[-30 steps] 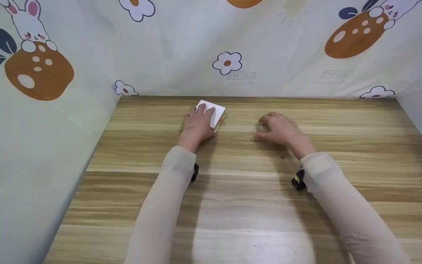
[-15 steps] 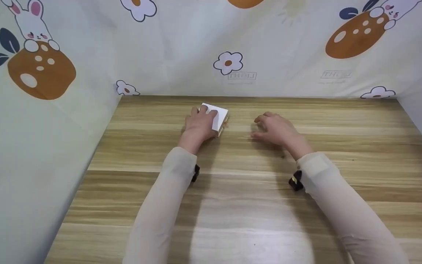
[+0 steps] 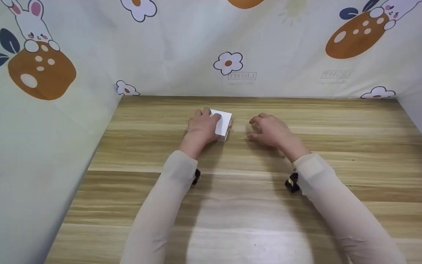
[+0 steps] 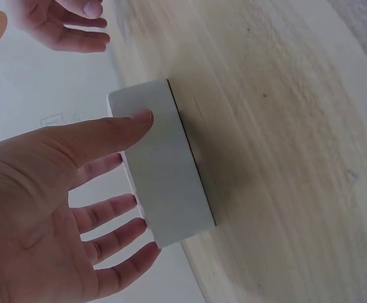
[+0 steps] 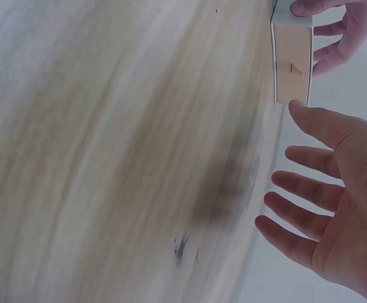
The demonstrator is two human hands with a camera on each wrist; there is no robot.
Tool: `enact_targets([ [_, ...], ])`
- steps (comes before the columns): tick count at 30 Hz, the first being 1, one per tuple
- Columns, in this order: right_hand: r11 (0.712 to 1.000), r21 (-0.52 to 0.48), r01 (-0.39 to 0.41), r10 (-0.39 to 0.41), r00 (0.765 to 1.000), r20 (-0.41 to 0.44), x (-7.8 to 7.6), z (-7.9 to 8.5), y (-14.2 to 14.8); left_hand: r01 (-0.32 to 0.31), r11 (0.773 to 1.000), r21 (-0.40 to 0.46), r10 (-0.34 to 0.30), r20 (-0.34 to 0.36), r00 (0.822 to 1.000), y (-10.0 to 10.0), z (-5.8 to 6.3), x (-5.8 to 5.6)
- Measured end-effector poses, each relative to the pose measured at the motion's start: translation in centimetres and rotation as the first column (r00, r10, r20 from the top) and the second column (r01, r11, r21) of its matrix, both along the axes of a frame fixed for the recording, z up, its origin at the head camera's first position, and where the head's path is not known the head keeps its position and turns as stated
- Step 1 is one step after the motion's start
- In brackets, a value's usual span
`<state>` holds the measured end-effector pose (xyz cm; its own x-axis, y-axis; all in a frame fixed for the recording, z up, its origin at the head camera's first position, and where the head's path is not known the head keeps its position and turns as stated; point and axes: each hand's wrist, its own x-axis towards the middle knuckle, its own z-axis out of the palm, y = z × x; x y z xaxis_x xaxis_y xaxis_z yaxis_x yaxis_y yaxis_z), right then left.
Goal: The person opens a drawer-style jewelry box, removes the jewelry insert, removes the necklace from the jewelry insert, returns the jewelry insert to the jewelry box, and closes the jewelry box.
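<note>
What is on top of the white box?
From the head view, the left hand overlaps part of the white box; the exposed top is plain white. Whatever the hand covers cannot be seen.

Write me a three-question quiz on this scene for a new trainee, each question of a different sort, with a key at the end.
1. True or false: in the head view, a gap shows between the right hand and the white box.
2. Which hand grips the white box? A) the right hand; B) the left hand; C) neither.
3. Put these in order from left to right in the head view: right hand, white box, left hand.

Key: 1. True. 2. B. 3. Left hand, white box, right hand.
</note>
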<state>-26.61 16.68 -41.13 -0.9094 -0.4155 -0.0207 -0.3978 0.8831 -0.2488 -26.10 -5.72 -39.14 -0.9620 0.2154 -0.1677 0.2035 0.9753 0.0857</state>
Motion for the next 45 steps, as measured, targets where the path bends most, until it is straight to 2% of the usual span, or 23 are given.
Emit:
enact_targets([
  [9, 1.000, -0.001, -0.011, 0.011, 1.000, -0.019, 0.5, 0.1, -0.4, 0.007, 1.000, 0.021, -0.007, 0.016, 1.000, 0.3, 0.2, 0.7],
  [21, 0.999, -0.022, -0.041, 0.041, 0.999, -0.014, 1.2, 0.4, -0.9, 0.052, 0.998, 0.021, -0.052, -0.011, 0.999, 0.4, 0.2, 1.8],
  [31, 0.997, -0.025, -0.072, 0.071, 0.996, -0.050, 2.0, 0.4, -1.3, 0.075, 0.997, 0.004, -0.075, -0.008, 0.997, 0.5, 0.2, 2.6],
  [45, 0.993, -0.037, -0.114, 0.112, 0.991, -0.069, 3.0, 0.3, -2.1, 0.108, 0.993, 0.045, -0.109, 0.009, 0.994, 0.2, 0.5, 4.2],
])
